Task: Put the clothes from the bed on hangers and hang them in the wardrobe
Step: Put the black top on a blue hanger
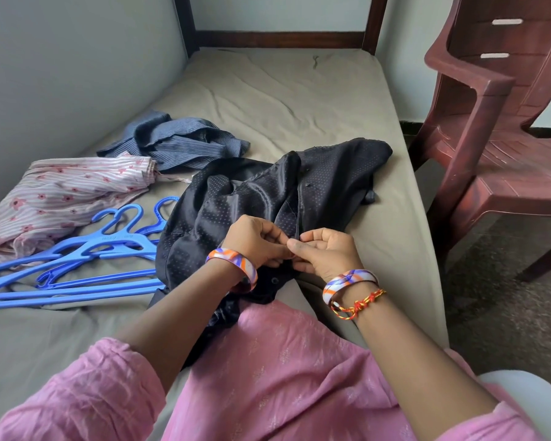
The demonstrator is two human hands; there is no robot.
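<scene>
A: Head view. Black shirt (252, 198) lay crumpled on the bed (299, 100), near the right-hand edge, its lower end running down onto the person's lap.

B: Hands?

A: Both were on it. Left hand (255, 238) had its fingers curled, pinching the shirt's front edge. Right hand (326, 251) did the same, thumb and fingers closed on the same strip of fabric. The two hands touched each other at the fingertips, right over the placket. A small dark button showed just below them.

B: Could you tell whether a button was between the fingers?

A: No, hidden by the fingers.

B: Other clothes?

A: Blue striped shirt (178, 141) was bunched up behind the black one, toward the wall. Pink floral garment (64, 195) lay left of it, touching its edge. Both were loose on the bed, off any hanger.

B: Hangers?

A: Blue hangers (76, 265) were in a pile left of the black shirt, hooks pointing away, one end tucked under the shirt's edge. The count was unclear, several overlapped.

B: Around that?

A: Maroon plastic chair (497, 138) stood on the floor just beside the bed, on the right. Bangles were on both wrists, a red and yellow thread on the right one. Pink sleeves and pink clothing filled the bottom of the view.
</scene>
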